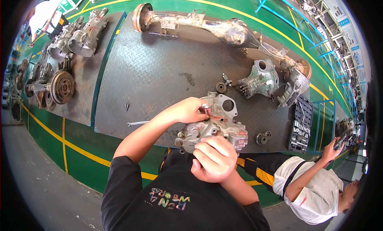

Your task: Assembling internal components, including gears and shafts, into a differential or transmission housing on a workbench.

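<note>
A grey cast-metal gearbox housing point(203, 131) with reddish stains stands at the table's near edge, right before me. My left hand point(193, 110) reaches to its upper left side. The fingers there are pinched at a small shiny metal piece, too small to name. My right hand point(215, 159) is curled at the near side of the housing; whatever lies inside those fingers is hidden. Beyond the housing lie a ring-shaped bearing point(221, 87) and a small metal fitting point(227, 79). A wrench point(137, 123) rests beside my left forearm, and gears point(262, 138) sit to the right.
A long rusty axle point(235, 31) spans the far side of the steel table point(143, 71). Two castings point(261, 79) and an open tool case point(300, 125) stand right. More gearboxes point(88, 33) and a brake drum point(62, 87) occupy the left table. A co-worker point(315, 191) is close at right.
</note>
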### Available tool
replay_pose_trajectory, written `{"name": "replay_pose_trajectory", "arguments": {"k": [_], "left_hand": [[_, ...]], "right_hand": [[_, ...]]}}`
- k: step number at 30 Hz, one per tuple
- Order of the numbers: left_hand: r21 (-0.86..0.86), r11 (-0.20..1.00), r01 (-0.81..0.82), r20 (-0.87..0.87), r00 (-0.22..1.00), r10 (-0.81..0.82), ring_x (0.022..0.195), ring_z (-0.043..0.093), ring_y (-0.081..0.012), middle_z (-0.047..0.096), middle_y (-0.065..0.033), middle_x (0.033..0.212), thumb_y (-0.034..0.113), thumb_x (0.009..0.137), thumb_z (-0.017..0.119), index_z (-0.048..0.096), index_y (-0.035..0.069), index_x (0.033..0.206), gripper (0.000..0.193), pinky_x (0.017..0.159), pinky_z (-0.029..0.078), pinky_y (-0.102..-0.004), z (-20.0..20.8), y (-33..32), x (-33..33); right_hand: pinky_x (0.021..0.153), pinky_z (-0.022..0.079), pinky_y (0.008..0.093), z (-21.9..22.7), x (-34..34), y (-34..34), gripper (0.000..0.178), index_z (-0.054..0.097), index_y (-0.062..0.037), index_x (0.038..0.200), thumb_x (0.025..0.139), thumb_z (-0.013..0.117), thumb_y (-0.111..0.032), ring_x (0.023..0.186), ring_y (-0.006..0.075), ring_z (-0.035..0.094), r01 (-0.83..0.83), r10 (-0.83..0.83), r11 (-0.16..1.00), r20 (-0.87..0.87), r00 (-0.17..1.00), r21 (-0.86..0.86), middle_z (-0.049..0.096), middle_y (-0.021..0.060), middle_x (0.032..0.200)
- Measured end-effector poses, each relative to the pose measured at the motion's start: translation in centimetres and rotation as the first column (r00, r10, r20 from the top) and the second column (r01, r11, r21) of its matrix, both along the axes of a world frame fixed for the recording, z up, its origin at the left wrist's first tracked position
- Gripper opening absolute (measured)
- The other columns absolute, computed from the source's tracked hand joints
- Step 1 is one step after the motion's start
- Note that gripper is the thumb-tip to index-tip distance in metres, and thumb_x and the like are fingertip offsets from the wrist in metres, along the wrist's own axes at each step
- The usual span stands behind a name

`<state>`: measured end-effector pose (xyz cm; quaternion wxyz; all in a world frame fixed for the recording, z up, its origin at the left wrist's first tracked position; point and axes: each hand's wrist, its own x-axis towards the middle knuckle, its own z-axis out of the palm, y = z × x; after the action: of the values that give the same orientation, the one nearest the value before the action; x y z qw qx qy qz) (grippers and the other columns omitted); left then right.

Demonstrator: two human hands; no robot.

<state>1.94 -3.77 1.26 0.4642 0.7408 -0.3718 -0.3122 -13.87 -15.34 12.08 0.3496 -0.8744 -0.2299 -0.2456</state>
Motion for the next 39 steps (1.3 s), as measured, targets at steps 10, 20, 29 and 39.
{"name": "replay_pose_trajectory", "arguments": {"k": [10, 20, 29, 39], "left_hand": [[0.162, 0.983, 0.088, 0.144, 0.983, -0.112, 0.070, 0.062, -0.0351, 0.067, -0.0207, 0.079, 0.021, 0.083, 0.071, 0.069, -0.001, 0.091, 0.023, 0.069, 0.050, -0.0406, 1.0, -1.1, 0.6], [0.027, 0.991, 0.132, -0.020, 0.991, -0.131, 0.074, 0.067, -0.0205, 0.072, -0.0120, 0.083, 0.016, 0.080, 0.073, 0.072, 0.003, 0.094, 0.019, 0.071, 0.052, -0.0348, 0.4, -0.2, 0.6], [0.063, 0.996, 0.057, 0.061, 0.996, -0.061, 0.078, 0.068, -0.0249, 0.070, -0.0164, 0.085, 0.021, 0.085, 0.070, 0.068, 0.001, 0.096, 0.023, 0.074, 0.053, -0.0383, 0.0, -0.7, 0.3], [0.109, 0.994, 0.024, 0.061, 0.998, -0.031, 0.075, 0.066, -0.0257, 0.071, -0.0155, 0.081, 0.023, 0.077, 0.070, 0.070, 0.001, 0.088, 0.024, 0.072, 0.051, -0.0408, -0.1, -1.4, -0.9]], "right_hand": [[0.070, 0.055, 0.0385, -0.1, 0.0, -0.1, 0.014, 0.066, -0.0020, 0.074, 0.065, 0.069, -0.012, 0.080, 0.0253, 0.065, -0.008, 0.008, 1.000, 0.018, 1.000, -0.012, 0.065, 0.0074, 0.082], [0.069, 0.054, 0.0388, -0.1, -0.3, 0.0, 0.013, 0.066, -0.0016, 0.073, 0.069, 0.068, -0.014, 0.077, 0.0259, 0.065, -0.040, 0.040, 0.999, 0.040, 0.998, -0.002, 0.065, 0.0074, 0.080], [0.067, 0.053, 0.0392, 0.3, 0.2, -0.1, 0.015, 0.067, -0.0032, 0.073, 0.065, 0.069, -0.016, 0.077, 0.0275, 0.065, -0.024, 0.028, 0.998, 0.082, 0.996, -0.054, 0.065, 0.0082, 0.077], [0.067, 0.051, 0.0406, -0.7, -0.7, 0.2, 0.017, 0.063, -0.0027, 0.070, 0.066, 0.066, -0.019, 0.072, 0.0299, 0.062, -0.033, 0.043, 0.997, 0.169, 0.985, -0.063, 0.064, 0.0098, 0.076]]}}
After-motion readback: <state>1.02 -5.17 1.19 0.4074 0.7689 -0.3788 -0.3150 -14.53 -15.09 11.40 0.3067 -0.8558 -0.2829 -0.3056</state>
